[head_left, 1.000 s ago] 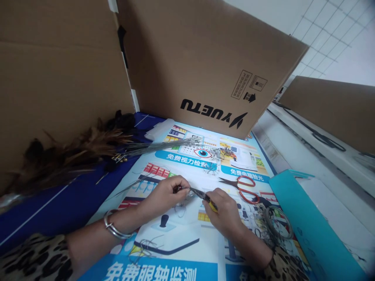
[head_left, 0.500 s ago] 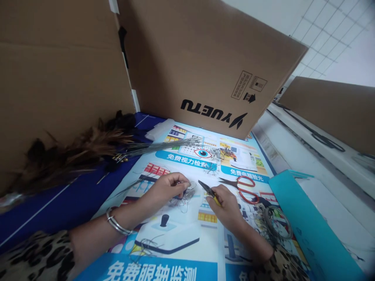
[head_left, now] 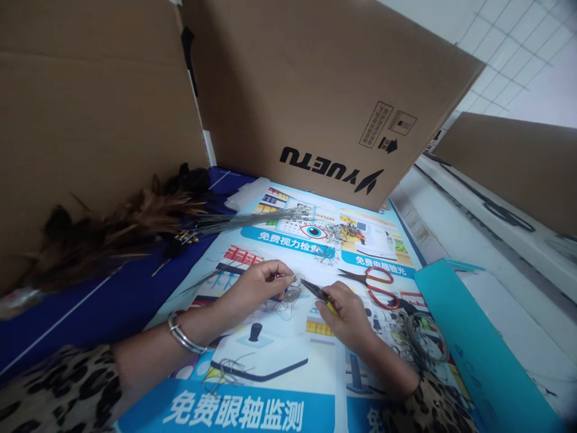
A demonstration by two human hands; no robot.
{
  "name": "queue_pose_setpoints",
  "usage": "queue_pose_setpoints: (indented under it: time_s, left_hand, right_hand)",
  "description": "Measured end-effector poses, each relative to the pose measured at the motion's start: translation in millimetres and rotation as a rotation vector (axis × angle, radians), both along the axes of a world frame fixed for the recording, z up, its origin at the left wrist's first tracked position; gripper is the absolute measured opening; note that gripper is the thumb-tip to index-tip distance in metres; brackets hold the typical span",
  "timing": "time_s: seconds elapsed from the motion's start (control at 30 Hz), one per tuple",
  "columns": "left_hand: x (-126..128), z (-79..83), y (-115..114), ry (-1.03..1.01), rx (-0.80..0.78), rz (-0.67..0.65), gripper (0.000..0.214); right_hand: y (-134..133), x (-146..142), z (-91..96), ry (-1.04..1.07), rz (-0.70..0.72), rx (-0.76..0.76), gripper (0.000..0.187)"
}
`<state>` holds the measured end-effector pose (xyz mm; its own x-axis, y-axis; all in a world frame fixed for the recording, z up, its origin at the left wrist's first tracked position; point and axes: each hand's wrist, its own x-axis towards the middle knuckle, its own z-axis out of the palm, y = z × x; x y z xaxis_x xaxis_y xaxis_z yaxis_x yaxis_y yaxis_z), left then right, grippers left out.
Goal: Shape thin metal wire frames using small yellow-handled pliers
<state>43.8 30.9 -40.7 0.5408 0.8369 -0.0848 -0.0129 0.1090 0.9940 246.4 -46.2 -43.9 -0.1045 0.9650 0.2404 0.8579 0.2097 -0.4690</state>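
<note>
left grip (head_left: 267, 281): thin wire (head_left: 293, 293) | right grip (head_left: 346, 316): pliers (head_left: 319, 292), tips near wire | red-handled scissors (head_left: 381, 297): on poster (head_left: 322, 367)

Left sleeve (head_left: 67, 388): tan, dark animal-print spots. Right sleeve (head_left: 435, 409): matching print. Worn on the left: silver-toned, shiny, rounded bangle (head_left: 186, 340), double-banded.

One pair of pliers (head_left: 319, 293), one pair of scissors (head_left: 365, 280), two leopard-print sleeves (head_left: 67, 391)

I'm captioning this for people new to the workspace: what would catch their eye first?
Probably the big cardboard panel, printed YUETU upside down, standing at the back. Nearer, the yellow-handled pliers in the right hand stand out, with red-handled scissors lying just beyond. At left, a brown feathery bundle lies before a second panel.
</note>
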Motion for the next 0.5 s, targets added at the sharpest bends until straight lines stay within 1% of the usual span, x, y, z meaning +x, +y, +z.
queue_pose_setpoints:
  time_s: [0.2, 0.5]
  left_hand:
    - [-1, -3.5, 1, -0.015, 0.007, -0.041, 0.022]
    - [1, -12.6, 4, -0.034, -0.006, -0.08, 0.016]
  right_hand:
    - [-1, 0, -4.4, -0.009, -0.031, 0.009, 0.007]
    - [-1, -3, -2.6, 0.016, -0.03, -0.038, 0.006]
